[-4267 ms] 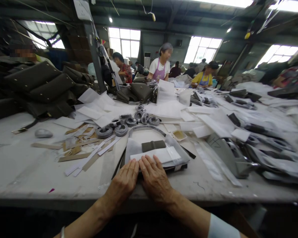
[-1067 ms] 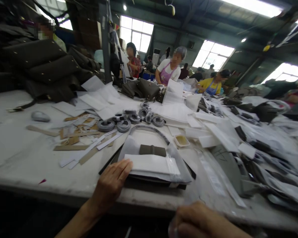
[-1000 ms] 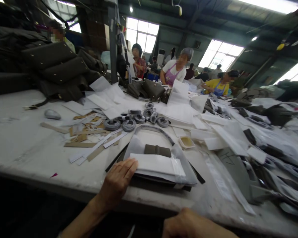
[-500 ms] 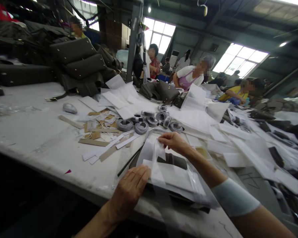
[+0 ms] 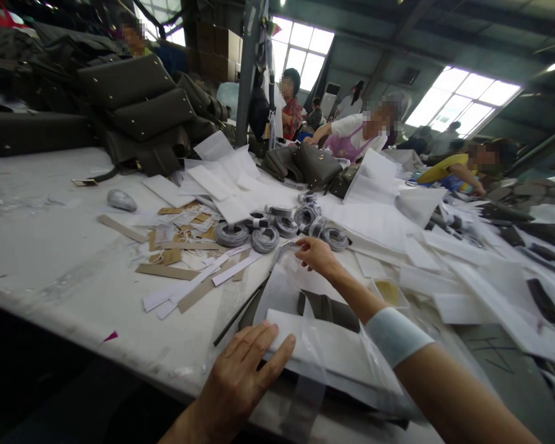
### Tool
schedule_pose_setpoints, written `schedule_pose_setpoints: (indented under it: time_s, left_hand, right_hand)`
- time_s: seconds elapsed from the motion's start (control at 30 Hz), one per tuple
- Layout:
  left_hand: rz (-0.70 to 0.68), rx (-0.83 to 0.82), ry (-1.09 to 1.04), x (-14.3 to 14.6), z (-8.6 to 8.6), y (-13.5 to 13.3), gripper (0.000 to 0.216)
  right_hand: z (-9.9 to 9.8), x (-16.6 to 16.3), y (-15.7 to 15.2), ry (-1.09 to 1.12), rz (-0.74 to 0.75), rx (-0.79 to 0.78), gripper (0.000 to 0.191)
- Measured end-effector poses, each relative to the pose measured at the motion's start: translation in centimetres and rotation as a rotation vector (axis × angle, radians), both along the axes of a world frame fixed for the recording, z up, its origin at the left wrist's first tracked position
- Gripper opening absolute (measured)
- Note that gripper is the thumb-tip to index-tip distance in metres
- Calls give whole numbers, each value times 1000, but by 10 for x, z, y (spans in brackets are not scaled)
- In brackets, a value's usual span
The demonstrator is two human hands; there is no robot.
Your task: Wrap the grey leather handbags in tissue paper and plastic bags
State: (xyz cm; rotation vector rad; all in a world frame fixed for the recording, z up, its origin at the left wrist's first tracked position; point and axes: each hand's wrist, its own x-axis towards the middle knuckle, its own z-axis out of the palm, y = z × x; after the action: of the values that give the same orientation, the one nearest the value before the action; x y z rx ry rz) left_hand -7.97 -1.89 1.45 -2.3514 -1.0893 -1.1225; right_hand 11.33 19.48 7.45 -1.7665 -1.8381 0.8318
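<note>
My left hand [image 5: 245,370] lies with fingers spread on the near edge of a folded white sheet [image 5: 324,336]. The sheet rests over a dark grey bag [image 5: 247,311] on the table edge. A dark, banded strap-like piece [image 5: 333,311] shows beyond the fold. Clear plastic film [image 5: 309,376] hangs across the sheet towards the front. My right hand [image 5: 317,254] hovers over the bag's far end, its fingers loosely bent and apart, with nothing visible in them. A pale blue sleeve cuff [image 5: 398,336] sits on that forearm.
Several wrapped grey coils [image 5: 263,239] sit just beyond my right hand. Card strips and tags [image 5: 185,246] lie to the left on the white table [image 5: 50,246]. Stacked dark bags [image 5: 129,92] rise at the back left. White sheets [image 5: 374,225] spread right. Several people work opposite.
My right hand has let go of the film and moved to the bag's far end. The film strip now lies lower over the sheet. My left hand's fingers have spread.
</note>
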Motion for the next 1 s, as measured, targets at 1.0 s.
schedule_pose_setpoints:
  time_s: [1.0]
  left_hand:
    - [3, -47, -155, -3, 1, 2, 47]
  right_hand:
    - [58, 31, -236, -66, 585, 369, 14]
